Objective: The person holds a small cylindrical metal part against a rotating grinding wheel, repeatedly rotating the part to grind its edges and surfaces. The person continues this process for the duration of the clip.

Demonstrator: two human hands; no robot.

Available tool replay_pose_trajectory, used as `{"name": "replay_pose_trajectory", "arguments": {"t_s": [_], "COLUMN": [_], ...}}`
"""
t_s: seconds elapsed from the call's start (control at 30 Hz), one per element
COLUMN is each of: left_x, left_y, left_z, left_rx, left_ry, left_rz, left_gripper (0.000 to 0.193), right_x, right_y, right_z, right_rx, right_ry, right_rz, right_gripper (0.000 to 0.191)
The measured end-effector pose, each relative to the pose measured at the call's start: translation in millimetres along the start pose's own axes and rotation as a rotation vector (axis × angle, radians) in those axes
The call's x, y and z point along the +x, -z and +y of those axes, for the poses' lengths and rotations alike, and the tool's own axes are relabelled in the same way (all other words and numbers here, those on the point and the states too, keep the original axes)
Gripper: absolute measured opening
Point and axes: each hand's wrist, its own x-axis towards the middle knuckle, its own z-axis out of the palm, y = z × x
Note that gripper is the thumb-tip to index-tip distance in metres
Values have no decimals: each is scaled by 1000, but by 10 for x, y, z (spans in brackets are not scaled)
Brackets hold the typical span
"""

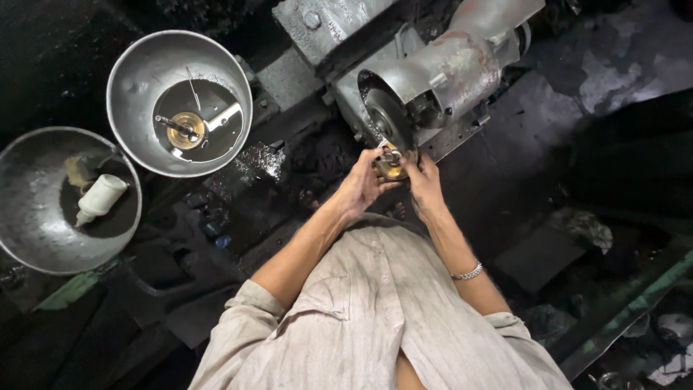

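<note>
My left hand and my right hand together grip a small brass part. The part is held up against the lower edge of a dark grinding wheel. The wheel sits on a grey metal machine with a rounded guard. My fingers hide most of the brass part. A silver bracelet is on my right wrist.
At the upper left, a steel bowl holds dark liquid and a brass piece. Another steel bowl at the far left holds a white bottle. Dark, oily surfaces surround the machine. A green-edged rail runs at the lower right.
</note>
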Motion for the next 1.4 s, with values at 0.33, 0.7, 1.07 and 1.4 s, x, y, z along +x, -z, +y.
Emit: {"name": "replay_pose_trajectory", "arguments": {"t_s": [0.33, 0.7, 1.07, 1.4], "left_x": [336, 294, 101, 302], "left_y": [191, 160, 209, 170], "left_z": [128, 53, 90, 152], "left_rx": [29, 89, 119, 39], "left_ry": [106, 108, 94, 107], "left_rz": [82, 39, 72, 77], "left_gripper": [56, 55, 59, 62], "right_x": [69, 25, 22, 231], "right_y": [-34, 72, 10, 6], "right_z": [-130, -92, -42, -253], "right_rx": [-193, -145, -269, -378], "right_ry": [67, -1, -62, -26], "right_rz": [-64, -30, -125, -138], "right_gripper": [28, 31, 29, 36]}}
